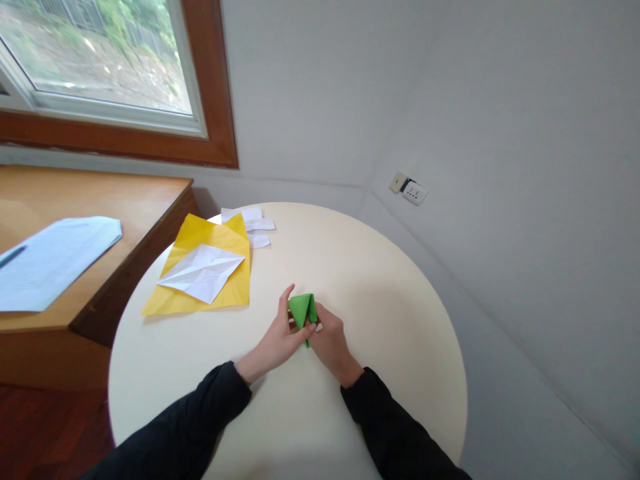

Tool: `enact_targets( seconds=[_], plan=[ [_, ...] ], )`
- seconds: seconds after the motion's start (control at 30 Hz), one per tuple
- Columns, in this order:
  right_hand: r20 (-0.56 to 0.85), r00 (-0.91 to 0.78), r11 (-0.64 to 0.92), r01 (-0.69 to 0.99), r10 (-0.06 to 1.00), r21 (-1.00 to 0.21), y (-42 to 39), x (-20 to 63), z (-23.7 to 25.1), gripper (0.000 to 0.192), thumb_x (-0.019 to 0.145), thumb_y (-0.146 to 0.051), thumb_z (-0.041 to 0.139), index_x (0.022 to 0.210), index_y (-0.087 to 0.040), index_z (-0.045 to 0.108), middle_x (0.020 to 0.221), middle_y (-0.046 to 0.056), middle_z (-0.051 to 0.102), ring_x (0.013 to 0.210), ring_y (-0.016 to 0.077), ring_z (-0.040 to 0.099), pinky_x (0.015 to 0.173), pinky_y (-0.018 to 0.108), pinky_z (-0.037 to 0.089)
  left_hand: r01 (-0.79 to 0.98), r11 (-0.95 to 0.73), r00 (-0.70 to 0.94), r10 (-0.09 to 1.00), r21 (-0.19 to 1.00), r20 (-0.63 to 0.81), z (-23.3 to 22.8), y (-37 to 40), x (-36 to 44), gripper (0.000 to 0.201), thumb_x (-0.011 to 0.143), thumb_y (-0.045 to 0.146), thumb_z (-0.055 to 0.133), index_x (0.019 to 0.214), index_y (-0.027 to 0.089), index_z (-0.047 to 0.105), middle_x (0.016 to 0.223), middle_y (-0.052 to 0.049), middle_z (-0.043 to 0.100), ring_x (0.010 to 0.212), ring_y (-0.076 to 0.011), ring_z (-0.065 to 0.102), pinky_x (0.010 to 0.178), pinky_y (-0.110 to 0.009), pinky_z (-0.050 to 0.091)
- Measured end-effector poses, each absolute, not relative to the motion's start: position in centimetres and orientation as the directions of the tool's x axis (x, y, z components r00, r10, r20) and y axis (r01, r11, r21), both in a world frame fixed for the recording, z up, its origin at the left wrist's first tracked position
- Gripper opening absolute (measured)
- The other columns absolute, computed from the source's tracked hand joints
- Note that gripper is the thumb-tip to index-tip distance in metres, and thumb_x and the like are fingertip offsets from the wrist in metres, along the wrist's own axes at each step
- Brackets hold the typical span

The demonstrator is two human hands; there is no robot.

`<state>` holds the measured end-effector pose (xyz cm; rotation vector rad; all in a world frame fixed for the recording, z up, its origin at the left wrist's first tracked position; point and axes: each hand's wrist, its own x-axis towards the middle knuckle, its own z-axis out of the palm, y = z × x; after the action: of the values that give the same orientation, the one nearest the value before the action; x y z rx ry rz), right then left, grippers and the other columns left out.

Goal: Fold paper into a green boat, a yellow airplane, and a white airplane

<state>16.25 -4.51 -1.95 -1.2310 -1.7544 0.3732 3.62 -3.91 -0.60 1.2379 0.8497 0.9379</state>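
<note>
A small piece of folded green paper [301, 308] is held between both hands above the middle of the round table. It has a triangular face turned up toward me and a folded flap on its right side. My left hand [281, 335] grips it from the left, thumb across the lower part and the index finger raised at the edge. My right hand [331, 339] pinches it from the right, with its fingers curled in. Some fingertips are hidden behind the paper, and a narrow green tip shows below the hands.
On the round cream table [390, 373], a creased white paper [203, 272] lies over a yellow sheet [234, 293] at the back left. White paper strips [260, 225] sit beside them. A wooden desk [145, 200] at left bears papers [65, 260] and a pen [13, 256]. Walls stand behind and right.
</note>
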Motion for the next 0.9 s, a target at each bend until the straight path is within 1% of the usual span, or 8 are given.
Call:
enact_targets(
  seconds=[0.07,0.17,0.23,0.4,0.53,0.67,0.77,0.9],
  plan=[
    [0.514,-0.059,0.442,0.599,0.856,-0.667,-4.4,16.1,-2.2,0.022,0.076,-0.011,0.043,0.088,-0.018,0.061,0.07,0.001,0.063,0.058,0.0127,0.054,0.056,0.022,0.044,-0.09,0.048,0.35,0.937,0.995,-0.013,-0.8,-3.9,3.7,0.081,0.077,0.027,0.058,0.139,0.02,0.007,0.089,-0.002,0.056,0.084,-0.0168,0.059,0.082,-0.036,0.047],
    [0.505,-0.029,0.414,0.615,0.862,-0.671,-4.3,16.1,-2.4,0.024,0.082,-0.016,0.042,0.097,-0.017,0.061,0.076,0.002,0.065,0.057,0.0119,0.055,0.055,0.022,0.045,0.005,-0.04,0.288,0.957,0.999,0.037,-1.2,-3.6,3.3,0.069,0.08,0.025,0.05,0.139,0.017,0.015,0.107,-0.009,0.057,0.1,-0.0201,0.056,0.092,-0.039,0.042],
    [0.496,-0.002,0.398,0.6,0.868,-0.694,-4.3,16.3,-2.4,0.024,0.085,-0.019,0.042,0.099,-0.017,0.061,0.079,0.003,0.066,0.057,0.0116,0.056,0.056,0.022,0.046,0.106,-0.105,0.258,0.963,0.989,0.075,-1.3,-3.3,3.0,0.063,0.081,0.022,0.046,0.139,0.015,0.021,0.116,-0.011,0.055,0.109,-0.0213,0.052,0.098,-0.04,0.037],
    [0.412,0.062,0.338,0.466,0.909,-0.817,-4.3,16.7,-2.6,0.023,0.083,-0.02,0.045,0.1,-0.017,0.062,0.083,0.004,0.068,0.06,0.0118,0.059,0.055,0.021,0.048,0.245,-0.127,0.305,0.951,0.961,0.048,-1.2,-3.0,2.4,0.061,0.082,0.016,0.041,0.141,0.017,0.024,0.105,-0.008,0.065,0.104,-0.0215,0.058,0.093,-0.039,0.042],
    [0.321,0.102,0.288,0.251,0.941,-0.924,-3.8,17.3,-3.2,0.025,0.077,-0.017,0.05,0.098,-0.019,0.064,0.088,0.004,0.069,0.072,0.015,0.063,0.063,0.024,0.051,0.229,-0.194,0.295,0.948,0.954,0.122,-1.3,-2.4,2.0,0.059,0.073,0.006,0.042,0.131,0.015,0.044,0.117,-0.007,0.062,0.11,-0.0198,0.055,0.097,-0.035,0.041],
    [0.282,0.102,0.279,0.044,0.954,-0.959,-3.2,18.1,-3.5,0.024,0.072,-0.015,0.055,0.092,-0.02,0.067,0.093,0.005,0.07,0.085,0.0181,0.065,0.074,0.029,0.052,0.17,-0.227,0.36,0.92,0.959,0.154,-1.3,-1.5,1.4,0.06,0.064,0.001,0.041,0.121,0.014,0.056,0.123,-0.007,0.06,0.113,-0.0195,0.055,0.1,-0.036,0.04],
    [0.279,0.09,0.283,-0.025,0.956,-0.959,-3.1,18.4,-3.4,0.026,0.07,-0.013,0.057,0.09,-0.022,0.069,0.095,0.003,0.071,0.09,0.0189,0.065,0.08,0.031,0.052,0.138,-0.214,0.396,0.907,0.967,0.144,-1.2,-1.2,1.2,0.059,0.064,0.002,0.042,0.119,0.015,0.058,0.122,-0.006,0.06,0.112,-0.0208,0.056,0.099,-0.038,0.042],
    [0.275,0.007,0.275,-0.045,0.961,-0.96,-3.2,18.7,-2.9,0.03,0.069,-0.012,0.057,0.093,-0.024,0.071,0.099,0.002,0.07,0.094,0.0188,0.063,0.081,0.03,0.051,0.117,-0.215,0.353,0.921,0.969,0.162,-1.4,-1.2,1.1,0.056,0.064,0.002,0.044,0.115,0.017,0.061,0.12,-0.004,0.061,0.112,-0.0212,0.056,0.1,-0.038,0.04]
  ],
)
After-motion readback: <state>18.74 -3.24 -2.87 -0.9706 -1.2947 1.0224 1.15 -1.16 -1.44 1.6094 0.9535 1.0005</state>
